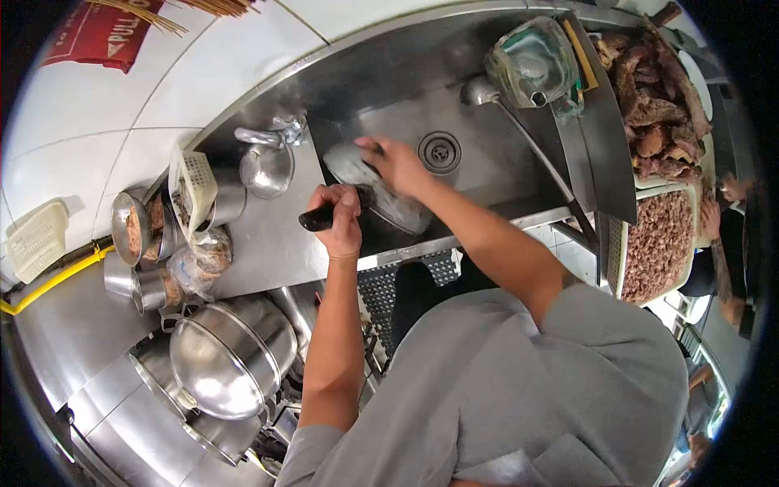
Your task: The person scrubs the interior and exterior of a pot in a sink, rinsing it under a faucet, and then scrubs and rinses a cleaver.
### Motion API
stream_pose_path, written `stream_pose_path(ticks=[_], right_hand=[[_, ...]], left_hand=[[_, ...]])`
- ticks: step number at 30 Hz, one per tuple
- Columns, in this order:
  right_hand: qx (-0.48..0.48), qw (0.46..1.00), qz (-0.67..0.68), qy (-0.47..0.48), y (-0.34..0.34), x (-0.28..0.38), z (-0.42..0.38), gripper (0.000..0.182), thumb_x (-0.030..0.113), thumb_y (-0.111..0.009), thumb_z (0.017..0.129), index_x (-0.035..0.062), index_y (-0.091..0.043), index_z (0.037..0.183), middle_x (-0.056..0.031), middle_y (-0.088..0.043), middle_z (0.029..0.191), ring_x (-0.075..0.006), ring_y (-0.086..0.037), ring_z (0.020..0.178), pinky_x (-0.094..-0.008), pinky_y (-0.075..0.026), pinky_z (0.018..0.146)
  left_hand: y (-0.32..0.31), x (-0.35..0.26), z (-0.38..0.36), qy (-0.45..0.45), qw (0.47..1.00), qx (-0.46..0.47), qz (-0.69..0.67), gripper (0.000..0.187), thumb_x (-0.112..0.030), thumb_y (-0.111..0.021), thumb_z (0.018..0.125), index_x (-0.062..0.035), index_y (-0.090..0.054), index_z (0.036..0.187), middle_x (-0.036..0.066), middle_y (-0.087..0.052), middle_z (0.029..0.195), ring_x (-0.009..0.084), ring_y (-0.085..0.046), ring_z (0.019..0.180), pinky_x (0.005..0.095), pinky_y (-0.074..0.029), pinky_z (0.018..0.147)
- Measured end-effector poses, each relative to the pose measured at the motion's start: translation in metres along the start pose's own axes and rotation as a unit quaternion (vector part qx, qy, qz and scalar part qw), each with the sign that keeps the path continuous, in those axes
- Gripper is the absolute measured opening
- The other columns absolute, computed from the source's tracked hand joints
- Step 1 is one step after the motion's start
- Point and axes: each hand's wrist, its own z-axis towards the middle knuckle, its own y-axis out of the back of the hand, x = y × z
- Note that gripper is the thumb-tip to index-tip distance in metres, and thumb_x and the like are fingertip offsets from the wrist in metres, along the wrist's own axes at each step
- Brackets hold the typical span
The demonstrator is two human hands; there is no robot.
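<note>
Over the steel sink (495, 162), a grey metal pan (410, 213) is held tilted, its surface partly whitish and wet-looking. My left hand (341, 231) is wrapped round the pan's thick black handle (315, 220). Across the pan lies my right hand (399, 169), a little blurred, with curled fingers against the metal. Something small and dark shows at those fingers, but I cannot make out what it is. A round drain (439, 152) sits in the sink floor just beyond the right hand.
A long-handled ladle (531, 146) leans across the sink's right side, near a cut clear plastic jug (531, 61). Left are a faucet (272, 136), a white basket (195, 191) and big steel bowls (215, 361). Right are trays of meat (653, 105) and chopped pieces (659, 243), beside another person's arm (718, 252).
</note>
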Motion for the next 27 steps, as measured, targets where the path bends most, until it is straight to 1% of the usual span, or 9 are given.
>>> stream_pose_path(ticks=[4, 6, 10, 12, 16, 19, 22, 24, 27], right_hand=[[0.036, 0.999, 0.027, 0.011, 0.005, -0.010, -0.006, 0.031, 0.020, -0.060, 0.093, 0.0019, -0.060, 0.118, -0.0158, -0.067, 0.110, -0.0260, -0.065, 0.099, -0.0353, -0.049, 0.087], [-0.047, 0.993, 0.104, 0.035, 0.013, -0.034, -0.055, 0.031, 0.021, -0.060, 0.092, 0.0015, -0.060, 0.116, -0.0174, -0.067, 0.110, -0.0292, -0.065, 0.098, -0.0360, -0.049, 0.085], [-0.071, 0.993, 0.094, 0.009, 0.007, -0.022, -0.044, 0.031, 0.021, -0.061, 0.092, 0.0017, -0.060, 0.116, -0.0181, -0.066, 0.111, -0.0290, -0.065, 0.098, -0.0357, -0.048, 0.086], [0.012, 1.000, -0.008, -0.014, 0.003, 0.000, 0.005, 0.030, 0.019, -0.059, 0.093, 0.0022, -0.060, 0.118, -0.0164, -0.066, 0.112, -0.0267, -0.064, 0.102, -0.0358, -0.048, 0.088], [0.000, 0.999, 0.015, 0.047, 0.005, -0.028, -0.018, 0.030, 0.020, -0.057, 0.094, 0.0019, -0.060, 0.118, -0.0166, -0.067, 0.110, -0.0284, -0.065, 0.103, -0.0360, -0.048, 0.089], [-0.058, 0.986, 0.156, 0.030, 0.007, -0.056, -0.059, 0.032, 0.023, -0.057, 0.094, 0.0011, -0.060, 0.116, -0.0180, -0.066, 0.112, -0.0322, -0.064, 0.103, -0.0365, -0.048, 0.087], [-0.041, 0.995, 0.095, -0.006, 0.009, -0.020, -0.017, 0.032, 0.023, -0.057, 0.094, 0.0006, -0.060, 0.117, -0.0176, -0.066, 0.114, -0.0298, -0.064, 0.101, -0.0363, -0.047, 0.087], [0.074, 0.993, 0.048, -0.076, 0.005, -0.005, 0.025, 0.031, 0.021, -0.057, 0.095, 0.0007, -0.059, 0.119, -0.0165, -0.065, 0.115, -0.0238, -0.064, 0.102, -0.0349, -0.047, 0.089], [0.030, 0.993, 0.110, -0.016, 0.011, -0.030, -0.009, 0.033, 0.022, -0.057, 0.095, 0.0007, -0.059, 0.120, -0.0166, -0.066, 0.113, -0.0218, -0.063, 0.102, -0.0344, -0.046, 0.091]], left_hand=[[0.000, -0.004, -0.001, 0.020, 1.000, -0.005, -0.005, 0.026, -0.010, -0.061, 0.082, -0.0088, -0.037, 0.071, 0.002, -0.038, 0.057, 0.0140, -0.036, 0.052, 0.0290, -0.031, 0.050], [0.002, -0.002, 0.003, 0.007, 1.000, -0.021, -0.020, 0.027, -0.011, -0.061, 0.082, -0.0087, -0.036, 0.071, 0.003, -0.039, 0.057, 0.0141, -0.037, 0.052, 0.0286, -0.031, 0.050], [0.005, -0.002, 0.002, 0.026, 1.000, -0.016, -0.007, 0.027, -0.012, -0.061, 0.082, -0.0087, -0.037, 0.071, 0.003, -0.039, 0.057, 0.0140, -0.037, 0.052, 0.0281, -0.031, 0.049], [0.002, 0.000, 0.000, 0.001, 1.000, -0.011, -0.007, 0.027, -0.012, -0.062, 0.082, -0.0086, -0.037, 0.072, 0.003, -0.039, 0.058, 0.0137, -0.037, 0.052, 0.0277, -0.030, 0.049], [0.006, -0.004, 0.000, 0.031, 0.999, -0.008, -0.037, 0.026, -0.002, -0.062, 0.082, -0.0069, -0.038, 0.072, 0.003, -0.042, 0.063, 0.0127, -0.039, 0.055, 0.0256, -0.032, 0.050], [0.007, 0.001, 0.000, 0.013, 1.000, -0.019, -0.015, 0.027, -0.011, -0.062, 0.082, -0.0094, -0.037, 0.072, 0.003, -0.040, 0.057, 0.0137, -0.037, 0.052, 0.0280, -0.032, 0.052], [0.003, -0.001, 0.001, -0.005, 1.000, -0.007, -0.007, 0.027, -0.010, -0.062, 0.082, -0.0094, -0.037, 0.071, 0.002, -0.039, 0.057, 0.0135, -0.036, 0.051, 0.0276, -0.031, 0.051], [0.003, -0.003, -0.002, 0.013, 1.000, -0.010, -0.010, 0.027, -0.009, -0.061, 0.081, -0.0093, -0.037, 0.071, 0.002, -0.039, 0.057, 0.0136, -0.037, 0.052, 0.0274, -0.030, 0.050], [0.003, -0.004, 0.001, 0.017, 1.000, -0.007, -0.016, 0.026, -0.008, -0.061, 0.081, -0.0091, -0.037, 0.072, 0.002, -0.039, 0.057, 0.0136, -0.037, 0.052, 0.0272, -0.030, 0.050]])
